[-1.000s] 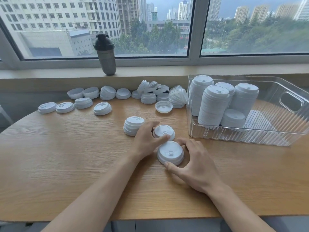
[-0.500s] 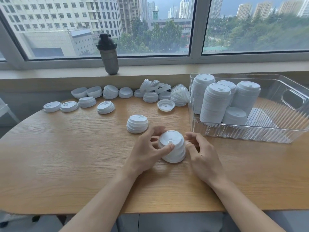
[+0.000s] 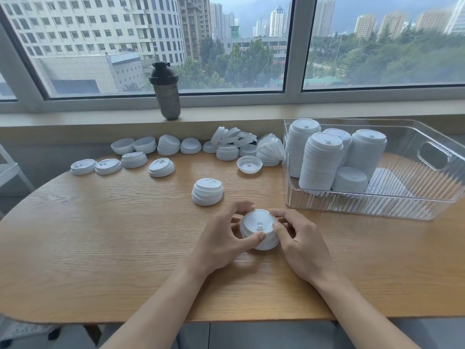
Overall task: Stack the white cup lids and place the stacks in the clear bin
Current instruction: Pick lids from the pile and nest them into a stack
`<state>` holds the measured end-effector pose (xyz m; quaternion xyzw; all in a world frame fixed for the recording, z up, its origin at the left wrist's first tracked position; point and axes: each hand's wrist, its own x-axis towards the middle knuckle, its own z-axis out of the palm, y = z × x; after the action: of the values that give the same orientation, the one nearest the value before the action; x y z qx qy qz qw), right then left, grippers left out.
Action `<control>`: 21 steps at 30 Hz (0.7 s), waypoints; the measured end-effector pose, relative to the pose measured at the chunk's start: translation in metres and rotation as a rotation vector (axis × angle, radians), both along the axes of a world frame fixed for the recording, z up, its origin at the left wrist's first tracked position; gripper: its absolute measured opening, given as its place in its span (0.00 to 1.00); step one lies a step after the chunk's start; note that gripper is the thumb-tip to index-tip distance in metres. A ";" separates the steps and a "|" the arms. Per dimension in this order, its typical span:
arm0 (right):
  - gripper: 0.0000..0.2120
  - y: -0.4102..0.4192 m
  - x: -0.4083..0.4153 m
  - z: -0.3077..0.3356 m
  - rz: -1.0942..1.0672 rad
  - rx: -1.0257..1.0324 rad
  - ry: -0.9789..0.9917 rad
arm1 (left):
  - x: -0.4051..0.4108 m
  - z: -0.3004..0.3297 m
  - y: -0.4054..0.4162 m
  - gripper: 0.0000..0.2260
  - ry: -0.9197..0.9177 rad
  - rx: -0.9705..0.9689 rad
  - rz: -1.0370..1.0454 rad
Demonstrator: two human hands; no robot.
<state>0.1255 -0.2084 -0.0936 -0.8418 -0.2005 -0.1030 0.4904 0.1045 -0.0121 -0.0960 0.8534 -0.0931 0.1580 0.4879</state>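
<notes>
White plastic cup lids form a short stack [image 3: 259, 229] on the oval wooden table [image 3: 100, 248], gripped from both sides: the left hand [image 3: 221, 241] curls round its left edge with the thumb on the near rim, and the right hand [image 3: 300, 244] pinches its right edge. Another short stack of white lids [image 3: 207, 191] stands just behind, with loose lids [image 3: 161, 167] scattered toward the window. The clear ribbed plastic bin [image 3: 402, 205], to the right, holds several tall white lid stacks [image 3: 323, 161], and a grey shaker bottle [image 3: 167, 90] stands on the sill.

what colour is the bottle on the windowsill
The shaker bottle has a smoky grey body and black lid, clearest in the head view.
</notes>
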 end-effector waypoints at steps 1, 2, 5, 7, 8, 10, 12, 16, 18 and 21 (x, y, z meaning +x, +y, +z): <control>0.14 0.000 0.000 0.001 0.002 0.005 0.003 | 0.000 0.000 0.000 0.26 -0.009 -0.002 -0.002; 0.14 0.000 0.000 0.001 0.003 0.013 0.008 | -0.001 0.001 0.000 0.26 -0.018 -0.001 -0.001; 0.09 -0.001 0.001 -0.001 -0.005 0.045 0.017 | -0.001 0.001 0.000 0.26 -0.045 0.009 -0.003; 0.09 -0.001 0.001 -0.002 -0.015 0.048 0.009 | -0.002 0.001 0.000 0.26 -0.048 0.015 -0.010; 0.09 -0.001 0.001 -0.002 -0.020 0.042 0.010 | -0.002 0.001 0.000 0.26 -0.044 0.019 -0.015; 0.09 0.000 0.001 -0.002 -0.029 0.020 0.014 | -0.001 -0.001 0.000 0.26 -0.026 0.032 -0.020; 0.10 0.000 0.002 -0.004 -0.035 -0.002 0.006 | 0.000 -0.002 0.000 0.27 -0.003 0.049 -0.025; 0.10 0.000 0.003 -0.005 -0.037 -0.046 -0.018 | 0.002 -0.005 0.000 0.26 -0.002 0.095 -0.016; 0.10 0.000 0.004 -0.006 -0.045 -0.074 -0.024 | 0.003 -0.006 0.000 0.26 0.000 0.104 -0.012; 0.11 0.000 0.005 -0.007 -0.059 -0.122 -0.015 | 0.003 -0.006 0.000 0.25 0.025 0.096 -0.012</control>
<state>0.1307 -0.2087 -0.1005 -0.8749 -0.1855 -0.1114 0.4334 0.1076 -0.0118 -0.1023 0.8773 -0.0996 0.1396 0.4482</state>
